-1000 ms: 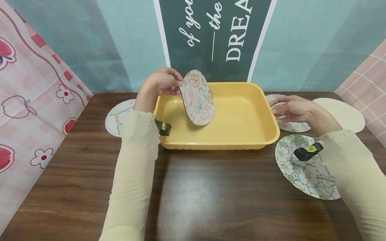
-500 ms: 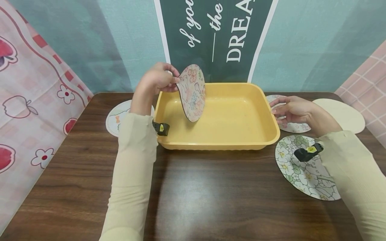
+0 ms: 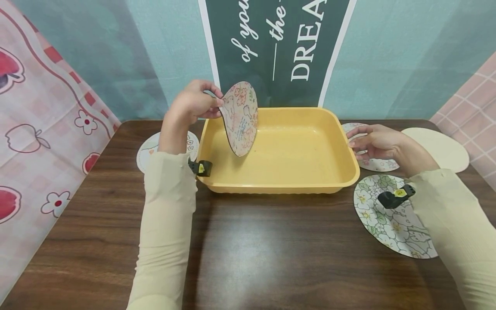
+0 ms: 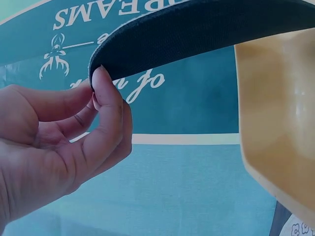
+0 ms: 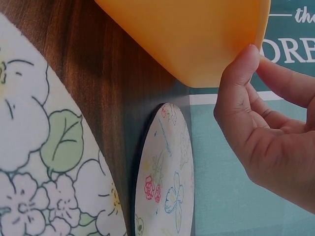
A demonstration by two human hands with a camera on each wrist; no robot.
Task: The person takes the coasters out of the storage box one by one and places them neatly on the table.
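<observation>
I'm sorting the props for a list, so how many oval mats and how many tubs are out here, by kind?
Printed oval mats: 4, one held in the left hand over the tub, one at the table's left, one under the right hand, one floral at the near right
Plain cream oval mat: 1
Yellow tub: 1
Total: 6

Even, bright overhead light; soft glare patch on the table [image 3: 248, 258] at 6 o'clock, faint arm shadows beside the sleeves. Head view sharp with wide-angle bowing at the edges. Wrist views softer: yellow tray [image 4: 280, 128] and near fingers slightly out of focus.
</observation>
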